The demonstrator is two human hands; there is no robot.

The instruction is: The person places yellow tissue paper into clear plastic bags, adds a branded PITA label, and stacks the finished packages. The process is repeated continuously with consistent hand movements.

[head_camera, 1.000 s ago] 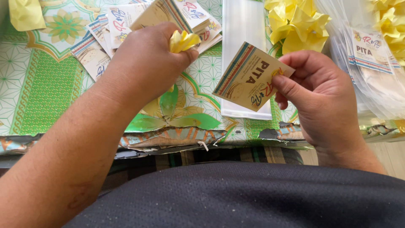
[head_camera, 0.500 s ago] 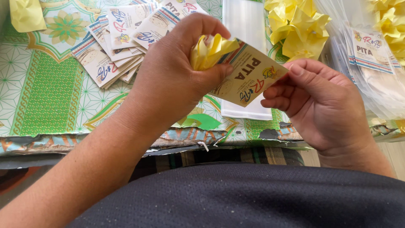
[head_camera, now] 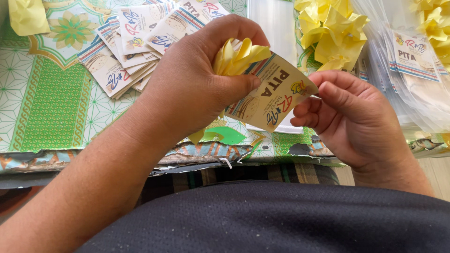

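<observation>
Left hand (head_camera: 197,89) pinches a yellow bow (head_camera: 236,56) against the card (head_camera: 269,93); right hand (head_camera: 351,117), at 3 o'clock, steadies it (card tilted, for fastening).

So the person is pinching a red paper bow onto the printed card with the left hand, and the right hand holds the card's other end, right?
Not quite: the paper bow is yellow, not red, as the head view shows. The rest holds: the left hand pinches it onto the printed card, and the right hand holds the card's other end.
</observation>
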